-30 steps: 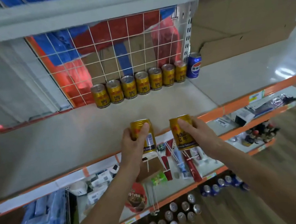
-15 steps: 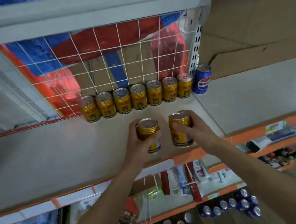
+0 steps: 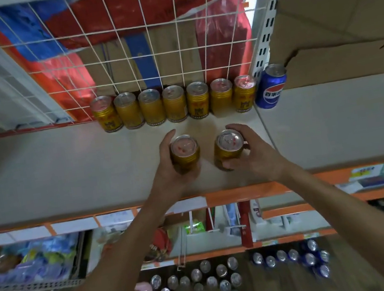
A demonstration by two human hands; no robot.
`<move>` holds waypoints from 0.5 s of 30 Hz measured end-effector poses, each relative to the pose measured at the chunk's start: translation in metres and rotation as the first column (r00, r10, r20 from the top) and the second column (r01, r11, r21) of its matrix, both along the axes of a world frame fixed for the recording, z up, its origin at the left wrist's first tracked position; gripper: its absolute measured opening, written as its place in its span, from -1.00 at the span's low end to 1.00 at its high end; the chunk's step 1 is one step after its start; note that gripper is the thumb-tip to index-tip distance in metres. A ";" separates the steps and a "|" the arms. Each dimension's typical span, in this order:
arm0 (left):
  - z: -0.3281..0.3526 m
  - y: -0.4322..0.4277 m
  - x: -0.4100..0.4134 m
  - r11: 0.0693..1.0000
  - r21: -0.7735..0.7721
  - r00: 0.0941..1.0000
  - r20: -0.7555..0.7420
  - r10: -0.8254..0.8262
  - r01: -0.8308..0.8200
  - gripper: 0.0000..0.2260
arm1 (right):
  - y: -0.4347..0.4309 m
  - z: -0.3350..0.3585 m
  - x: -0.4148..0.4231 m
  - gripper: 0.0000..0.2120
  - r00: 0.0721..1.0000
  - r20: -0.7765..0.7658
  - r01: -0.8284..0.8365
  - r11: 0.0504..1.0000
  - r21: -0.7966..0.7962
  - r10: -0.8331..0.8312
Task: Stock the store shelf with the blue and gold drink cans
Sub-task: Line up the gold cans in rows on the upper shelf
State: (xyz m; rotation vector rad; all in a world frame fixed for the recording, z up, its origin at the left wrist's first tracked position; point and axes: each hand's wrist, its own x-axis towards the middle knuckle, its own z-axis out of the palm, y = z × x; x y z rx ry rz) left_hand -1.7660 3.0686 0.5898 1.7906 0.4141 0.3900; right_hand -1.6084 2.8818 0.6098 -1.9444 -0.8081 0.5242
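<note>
My left hand grips a gold can and my right hand grips a second gold can. Both cans are upright over the grey shelf, in front of a row of several gold cans lined up along the wire mesh back. A blue can stands at the right end of that row. Whether the held cans touch the shelf surface I cannot tell.
On the floor below sit several gold cans and several blue cans. A lower shelf holds packets and small goods. Cardboard boxes rise at the right. The shelf's orange front edge crosses under my wrists.
Both hands have carried their gold cans from the shelf's front edge inward over the shelf, closer to the back row. The camera has tilted further down.
</note>
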 end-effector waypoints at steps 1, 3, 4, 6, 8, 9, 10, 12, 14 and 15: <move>0.001 0.000 -0.002 0.999 0.039 1.000 0.003 -0.021 0.021 -0.19 | -0.001 0.002 -0.003 -0.11 0.997 0.080 0.007 0.999 -0.039 -0.003; 0.002 0.001 -0.005 0.993 0.105 0.999 0.020 -0.049 0.046 -0.27 | -0.001 0.006 -0.009 -0.08 0.970 0.242 0.033 0.996 -0.083 -0.012; 0.002 0.002 -0.005 0.989 0.140 0.999 0.023 -0.047 0.044 -0.31 | -0.001 0.008 -0.013 -0.12 0.946 0.323 0.061 0.994 -0.087 -0.029; -0.001 0.004 -0.005 0.978 0.208 1.000 -0.002 -0.019 0.019 -0.33 | 0.002 0.012 -0.018 -0.26 0.893 0.446 0.109 0.990 -0.091 -0.057; -0.003 0.003 -0.004 0.963 0.271 0.999 -0.030 0.016 -0.007 -0.30 | 0.004 0.012 -0.020 -0.36 0.871 0.489 0.102 0.992 -0.079 -0.051; -0.004 0.001 -0.003 0.953 0.301 0.999 -0.035 0.032 -0.020 -0.28 | 0.003 0.011 -0.019 -0.39 0.870 0.491 0.085 0.994 -0.074 -0.038; -0.004 -0.001 -0.003 0.945 0.325 0.998 -0.038 0.040 -0.026 -0.27 | 0.002 0.010 -0.017 -0.40 0.870 0.493 0.066 0.995 -0.080 -0.018; -0.004 -0.002 -0.002 0.931 0.364 0.999 -0.049 0.019 0.000 -0.26 | -0.003 0.009 -0.015 -0.37 0.857 0.515 0.033 0.992 -0.122 0.035; -0.005 0.004 -0.003 0.924 0.380 0.998 -0.060 -0.034 0.054 -0.23 | -0.007 0.007 -0.017 -0.32 0.822 0.566 0.043 0.984 -0.175 0.065; -0.005 0.009 -0.004 0.918 0.388 0.996 -0.069 -0.060 0.082 -0.21 | -0.007 0.006 -0.019 -0.31 0.807 0.588 0.069 0.979 -0.193 0.060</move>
